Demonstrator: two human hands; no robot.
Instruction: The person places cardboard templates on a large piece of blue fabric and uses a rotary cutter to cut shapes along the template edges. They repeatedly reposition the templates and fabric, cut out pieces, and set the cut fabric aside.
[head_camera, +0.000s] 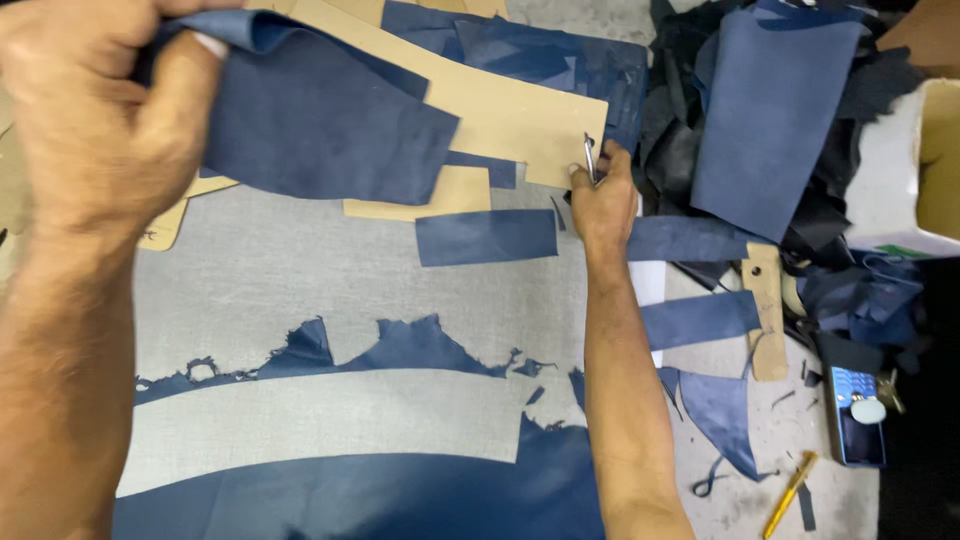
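Observation:
My left hand (95, 110) is raised at the upper left, fingers closed on a dark blue leather piece (320, 125) that it lifts off the grey cutting board (300, 280). My right hand (603, 195) rests at the middle, gripping a thin metal cutting knife (589, 157) whose tip sits at the end of a tan cardboard template (500, 115). A cut blue rectangle (486, 237) lies just left of my right hand. More blue leather (560, 55) lies under the template.
Ragged blue leather offcuts (400, 350) and a large blue sheet (350, 495) lie near me. A heap of blue and black scraps (770, 110), an open cardboard box (915, 165), blue strips (700, 318), a phone (857, 415) and a yellow pen (790, 493) crowd the right side.

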